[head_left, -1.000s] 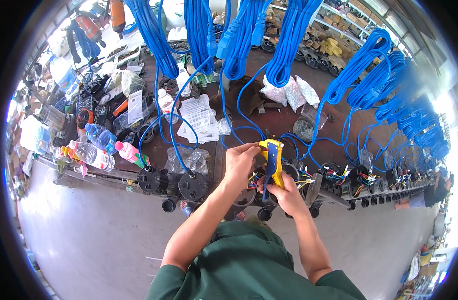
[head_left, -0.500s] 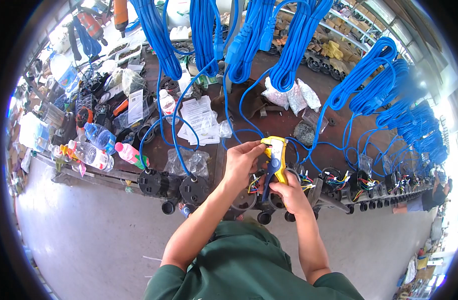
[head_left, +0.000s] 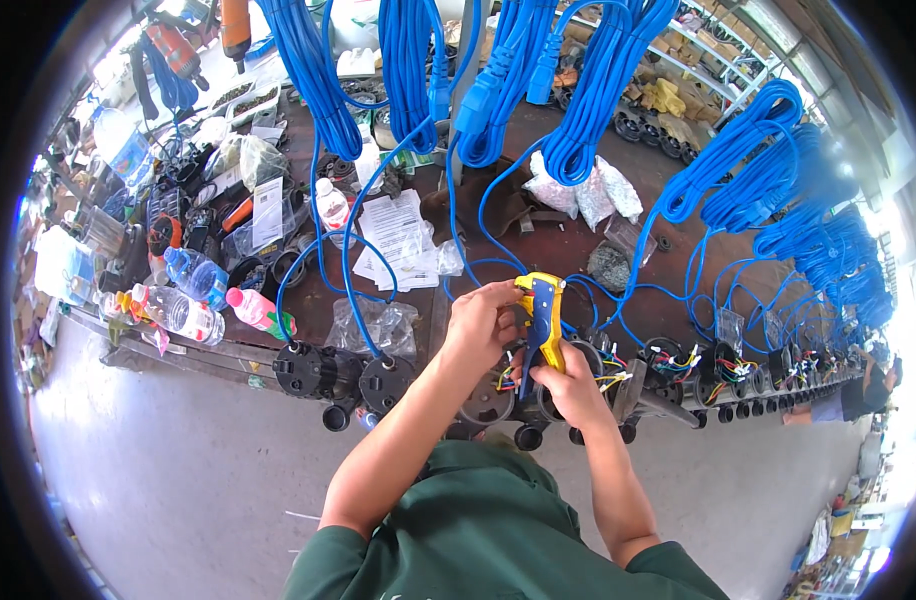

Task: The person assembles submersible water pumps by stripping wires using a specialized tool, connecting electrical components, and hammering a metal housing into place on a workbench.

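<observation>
A yellow and blue wire stripper [head_left: 546, 308] is upright in my right hand [head_left: 572, 385], whose fingers wrap round its handles. My left hand [head_left: 478, 322] is closed in a pinch right beside the tool's head. Whatever lies between its fingertips is too small to make out. Below both hands, partly covered by them, is a round black housing [head_left: 486, 402] at the bench edge, with thin coloured wires showing near it. Left of my left forearm stand two black housings, the nearer one a capped housing [head_left: 386, 384] with a blue cable running into its top.
Bundled blue cables [head_left: 590, 95] hang above the bench. More open housings [head_left: 668, 360] with coloured wires line the edge to the right. Plastic bottles [head_left: 183, 312], printed papers [head_left: 393, 235], clear bags and small bags of parts [head_left: 583, 190] lie on the bench. Another person [head_left: 858, 390] is far right.
The wire stripper has turned and shifted slightly left, and its blue handle now lies closer to the yellow one. My right hand has closed further round the handles. My left hand stays near the tool's head.
</observation>
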Available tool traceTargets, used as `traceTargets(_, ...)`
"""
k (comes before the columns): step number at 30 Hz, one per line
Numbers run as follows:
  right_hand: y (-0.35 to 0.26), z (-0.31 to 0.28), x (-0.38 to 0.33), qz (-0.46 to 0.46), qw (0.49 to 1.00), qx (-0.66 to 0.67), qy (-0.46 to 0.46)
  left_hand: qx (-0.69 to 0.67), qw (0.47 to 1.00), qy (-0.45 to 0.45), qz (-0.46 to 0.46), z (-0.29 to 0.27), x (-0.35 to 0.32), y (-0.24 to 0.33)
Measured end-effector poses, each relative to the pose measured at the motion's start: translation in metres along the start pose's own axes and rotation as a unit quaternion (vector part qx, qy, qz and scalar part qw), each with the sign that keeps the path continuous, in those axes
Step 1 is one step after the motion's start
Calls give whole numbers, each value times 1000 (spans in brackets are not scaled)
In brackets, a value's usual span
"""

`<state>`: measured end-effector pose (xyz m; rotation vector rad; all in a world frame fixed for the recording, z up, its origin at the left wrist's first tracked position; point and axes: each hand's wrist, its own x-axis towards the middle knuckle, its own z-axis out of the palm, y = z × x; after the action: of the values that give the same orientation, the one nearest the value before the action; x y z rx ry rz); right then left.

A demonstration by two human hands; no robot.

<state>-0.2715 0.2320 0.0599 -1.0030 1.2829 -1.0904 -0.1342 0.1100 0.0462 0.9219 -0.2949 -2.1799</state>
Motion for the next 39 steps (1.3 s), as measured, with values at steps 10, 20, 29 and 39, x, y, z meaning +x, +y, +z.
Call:
traceTargets(10,-8,-3,5,33,998,52,19,153,985,-14,71,-5,5,5)
traceTargets(20,2,5,3,-27,989,-135,57,151,986,17,69,-9,9,4)
traceTargets(29,3,5,-1,-16,998,-33,42,132,989,-3,72,-14,4,1)
traceTargets(39,4,2,-5,11,1000,-4,14,176,978,-74,82,-27,7,-2)
